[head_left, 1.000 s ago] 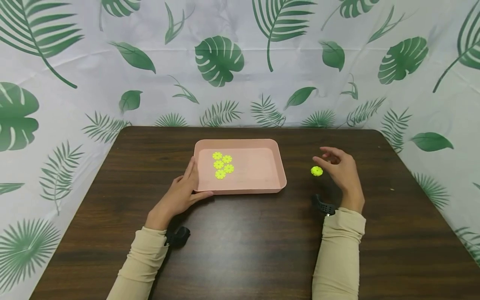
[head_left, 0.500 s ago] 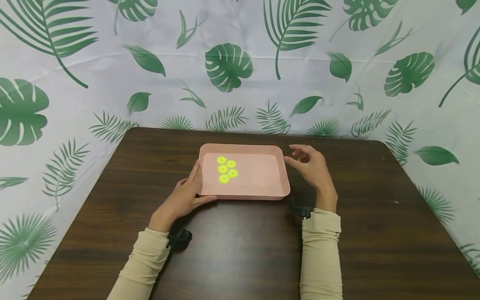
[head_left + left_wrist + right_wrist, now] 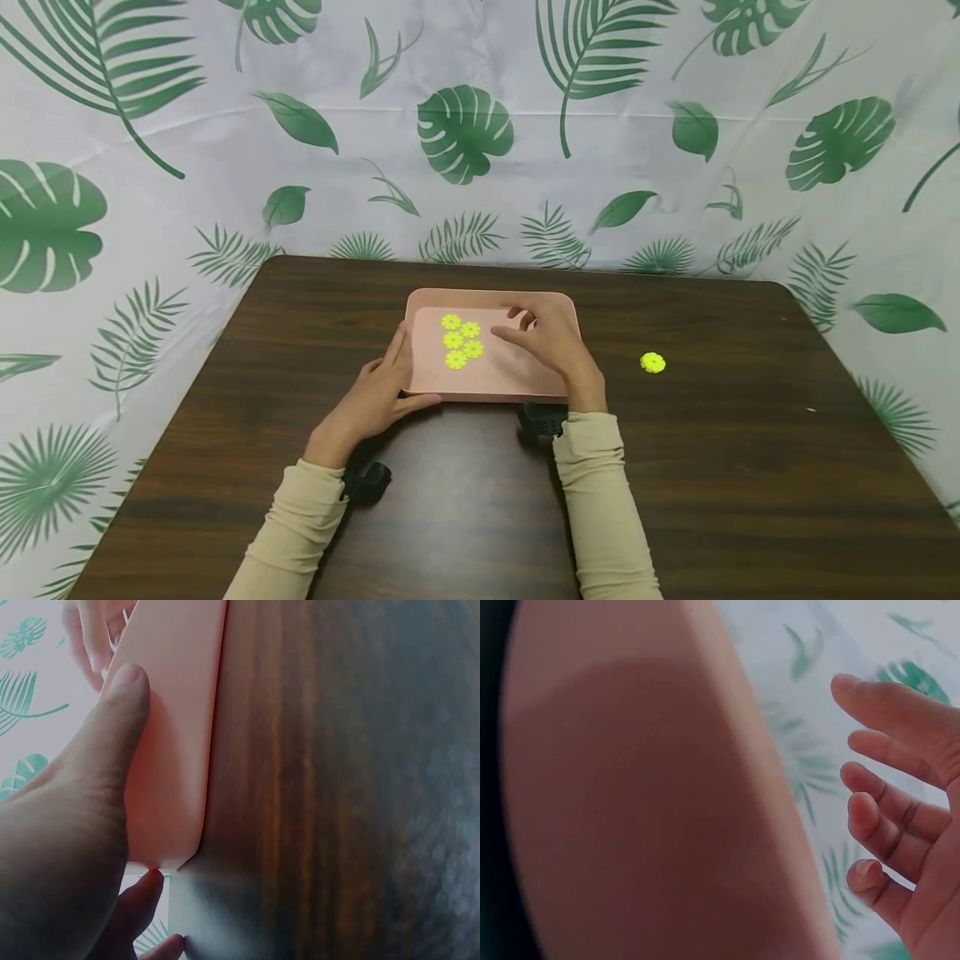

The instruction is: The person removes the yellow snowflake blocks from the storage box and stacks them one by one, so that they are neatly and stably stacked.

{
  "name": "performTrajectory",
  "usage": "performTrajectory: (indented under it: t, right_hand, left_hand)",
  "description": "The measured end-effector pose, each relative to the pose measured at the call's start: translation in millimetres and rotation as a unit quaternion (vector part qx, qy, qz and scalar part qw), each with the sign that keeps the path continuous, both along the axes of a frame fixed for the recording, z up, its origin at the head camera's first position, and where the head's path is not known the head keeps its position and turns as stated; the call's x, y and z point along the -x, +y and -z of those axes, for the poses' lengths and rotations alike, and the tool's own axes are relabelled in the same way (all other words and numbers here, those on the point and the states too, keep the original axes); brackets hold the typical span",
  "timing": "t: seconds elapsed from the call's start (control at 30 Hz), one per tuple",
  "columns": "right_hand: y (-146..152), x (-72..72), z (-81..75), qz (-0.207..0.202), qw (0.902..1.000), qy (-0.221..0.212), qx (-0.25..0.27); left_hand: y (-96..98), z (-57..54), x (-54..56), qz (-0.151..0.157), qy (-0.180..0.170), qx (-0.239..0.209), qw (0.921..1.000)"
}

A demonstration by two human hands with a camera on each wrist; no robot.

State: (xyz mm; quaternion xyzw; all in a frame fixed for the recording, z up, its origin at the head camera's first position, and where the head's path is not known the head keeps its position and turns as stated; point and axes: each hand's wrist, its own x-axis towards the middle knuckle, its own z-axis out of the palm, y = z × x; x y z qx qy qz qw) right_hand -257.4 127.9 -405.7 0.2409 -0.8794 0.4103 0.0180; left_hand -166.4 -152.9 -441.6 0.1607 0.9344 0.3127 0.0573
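A shallow pink tray [image 3: 465, 397] lies near the middle of the table in the head view. On its left half sit several yellow-green flower-shaped discs [image 3: 452, 340], flat and close together. My left hand [image 3: 369, 408] holds the tray's front left corner. In the left wrist view the thumb [image 3: 129, 701] lies along the tray's pink front wall [image 3: 180, 727], fingers round the end. My right hand [image 3: 551, 342] is over the tray's right half, fingers bent loosely. In the right wrist view that hand [image 3: 930, 817] shows thumb and fingertips apart, nothing between them.
Another yellow-green disc [image 3: 652, 362], looking thicker like a small pile, rests on the dark wooden table [image 3: 750, 467] right of the tray. A white cloth with green leaves [image 3: 352, 125] hangs behind. A dark wrist device sits on each wrist.
My right hand has moved left, from beside the loose disc, past the tray's right edge, to above the tray. My left hand stays at the corner. The head view has shifted slightly.
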Motion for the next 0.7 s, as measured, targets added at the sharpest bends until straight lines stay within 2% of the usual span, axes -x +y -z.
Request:
performTrajectory:
  t: [0.17, 0.3, 0.7]
  right_hand:
    - [-24, -0.9, 6.3, -0.056, 0.9978, -0.029, -0.022]
    - [-39, -0.4, 11.7, -0.078, 0.9942, -0.038, -0.065]
    - [-58, -3.0, 25.8, -0.085, 0.9844, -0.057, -0.144]
  left_hand:
    - [1.4, -1.3, -0.7, -0.001, -0.004, 0.003, 1.0000]
    - [2.0, -1.7, -0.6, -0.001, -0.001, 0.006, 1.0000]
    - [0.9, -0.3, 0.0, -0.004, -0.003, 0.005, 1.0000]
